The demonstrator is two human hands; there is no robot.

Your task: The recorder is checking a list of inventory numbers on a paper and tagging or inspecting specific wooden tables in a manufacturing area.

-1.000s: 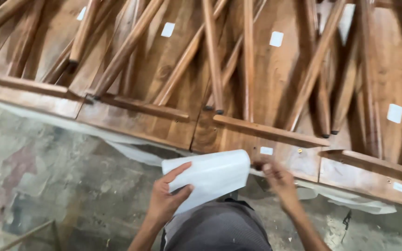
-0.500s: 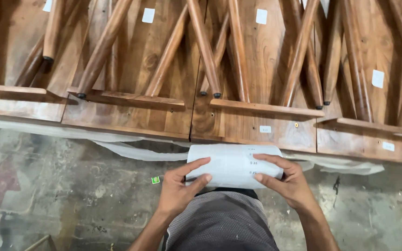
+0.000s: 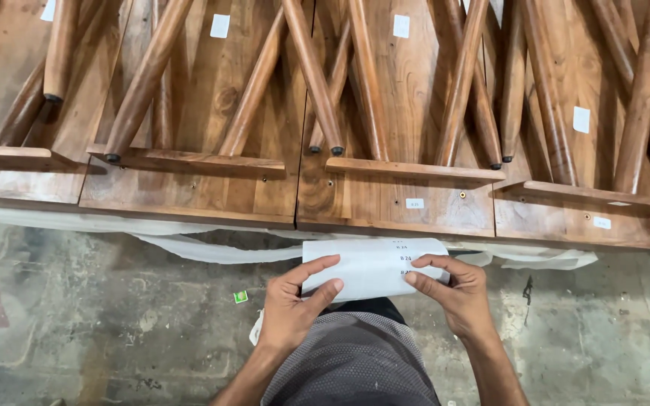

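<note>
I hold a white sheet of paper (image 3: 370, 267) with small printed marks over my knee, low in the centre of the view. My left hand (image 3: 295, 304) grips its left edge with thumb and fingers. My right hand (image 3: 453, 289) pinches its right side, thumb laid on the sheet. Just beyond the paper lies a row of dark wooden tables (image 3: 385, 113) turned upside down, their round legs (image 3: 314, 75) slanting toward me.
White protective sheeting (image 3: 212, 248) sticks out from under the tables onto the worn concrete floor (image 3: 99, 323). Small white stickers (image 3: 401, 26) sit on the table undersides. A tiny green scrap (image 3: 240, 297) lies on the floor left of my hands.
My right hand has come onto the paper, so both hands now hold it. The sheet has flattened and turned level, and my view has shifted along the row of tables.
</note>
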